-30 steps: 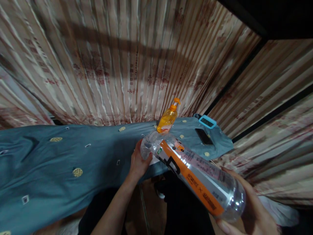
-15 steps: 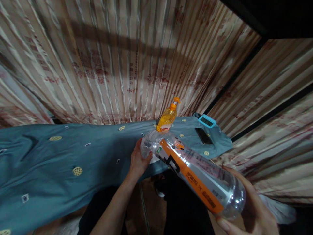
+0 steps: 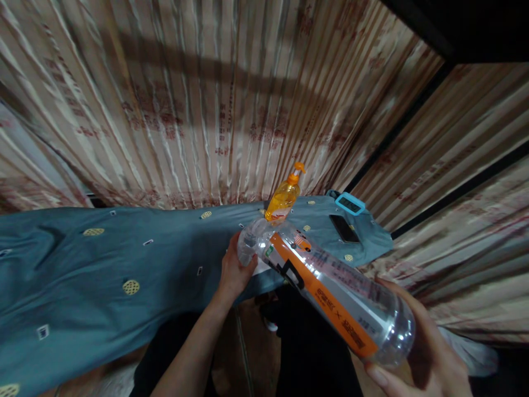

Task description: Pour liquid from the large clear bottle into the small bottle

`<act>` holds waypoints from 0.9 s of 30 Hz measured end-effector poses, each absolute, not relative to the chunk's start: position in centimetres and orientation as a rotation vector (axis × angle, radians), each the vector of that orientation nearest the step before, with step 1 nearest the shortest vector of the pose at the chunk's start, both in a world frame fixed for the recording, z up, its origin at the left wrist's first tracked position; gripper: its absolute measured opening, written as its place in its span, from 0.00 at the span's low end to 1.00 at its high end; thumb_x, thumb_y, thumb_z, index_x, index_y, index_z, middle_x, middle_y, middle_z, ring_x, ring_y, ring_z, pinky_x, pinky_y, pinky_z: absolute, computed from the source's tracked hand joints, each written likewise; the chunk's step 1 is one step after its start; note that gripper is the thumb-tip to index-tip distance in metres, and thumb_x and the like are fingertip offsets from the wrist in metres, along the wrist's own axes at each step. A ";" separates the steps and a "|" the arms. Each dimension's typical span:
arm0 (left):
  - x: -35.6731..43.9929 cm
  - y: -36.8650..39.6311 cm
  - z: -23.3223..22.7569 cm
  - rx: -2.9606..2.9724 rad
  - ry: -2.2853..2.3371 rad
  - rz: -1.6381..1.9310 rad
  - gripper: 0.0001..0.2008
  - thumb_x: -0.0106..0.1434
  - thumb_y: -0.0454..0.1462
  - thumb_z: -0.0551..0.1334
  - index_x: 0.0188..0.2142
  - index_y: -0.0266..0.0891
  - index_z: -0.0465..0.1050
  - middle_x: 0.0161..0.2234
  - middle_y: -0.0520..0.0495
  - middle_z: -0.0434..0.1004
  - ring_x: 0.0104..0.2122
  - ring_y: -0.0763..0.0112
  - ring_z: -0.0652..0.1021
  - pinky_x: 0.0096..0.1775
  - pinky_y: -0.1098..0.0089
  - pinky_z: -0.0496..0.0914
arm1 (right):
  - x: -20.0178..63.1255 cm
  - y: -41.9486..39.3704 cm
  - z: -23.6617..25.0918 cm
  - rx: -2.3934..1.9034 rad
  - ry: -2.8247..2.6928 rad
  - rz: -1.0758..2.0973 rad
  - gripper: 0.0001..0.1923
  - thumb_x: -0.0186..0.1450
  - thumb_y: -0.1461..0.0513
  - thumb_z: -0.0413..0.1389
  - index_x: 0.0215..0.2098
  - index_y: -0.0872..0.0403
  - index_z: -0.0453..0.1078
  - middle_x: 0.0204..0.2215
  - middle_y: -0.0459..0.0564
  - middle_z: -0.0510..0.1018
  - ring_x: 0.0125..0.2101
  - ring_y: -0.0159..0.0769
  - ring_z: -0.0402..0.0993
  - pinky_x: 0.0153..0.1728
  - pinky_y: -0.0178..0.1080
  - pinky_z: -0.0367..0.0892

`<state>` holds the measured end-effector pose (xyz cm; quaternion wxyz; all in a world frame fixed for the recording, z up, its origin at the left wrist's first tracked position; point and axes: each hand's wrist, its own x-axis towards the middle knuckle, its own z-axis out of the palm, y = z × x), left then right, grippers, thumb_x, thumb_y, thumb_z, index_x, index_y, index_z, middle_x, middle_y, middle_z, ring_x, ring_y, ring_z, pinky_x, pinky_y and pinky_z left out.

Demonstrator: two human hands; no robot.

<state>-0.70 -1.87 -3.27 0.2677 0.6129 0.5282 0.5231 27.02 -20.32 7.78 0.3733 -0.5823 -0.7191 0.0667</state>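
In my right hand (image 3: 430, 342) is a large clear plastic bottle (image 3: 330, 292) with an orange and grey label, gripped round its base end. It lies tilted across the view, its neck end pointing up and left. My left hand (image 3: 237, 270) is wrapped round a small clear plastic container (image 3: 248, 241) at the bottle's neck end. I cannot tell the container's exact kind or how far the neck reaches into it. Just behind them stands a pump bottle (image 3: 283, 198) of orange-yellow liquid, its lower part partly covered by the clear plastic.
A blue-green cloth (image 3: 173, 259) with pineapple prints covers the long surface ahead. On its right end lie a dark phone (image 3: 344, 229) and a blue-framed digital clock (image 3: 350, 203). Pleated curtains (image 3: 198, 110) hang behind, and black frame bars (image 3: 397, 132) run on the right.
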 end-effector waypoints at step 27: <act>-0.8 -1.9 -3.1 1.625 1.413 1.396 0.31 0.58 0.46 0.64 0.59 0.37 0.65 0.52 0.37 0.83 0.49 0.51 0.84 0.52 0.52 0.78 | 28.1 -20.2 7.8 -1.512 -1.906 0.087 0.43 0.67 0.50 0.64 0.74 0.51 0.54 0.63 0.51 0.77 0.62 0.37 0.76 0.63 0.27 0.61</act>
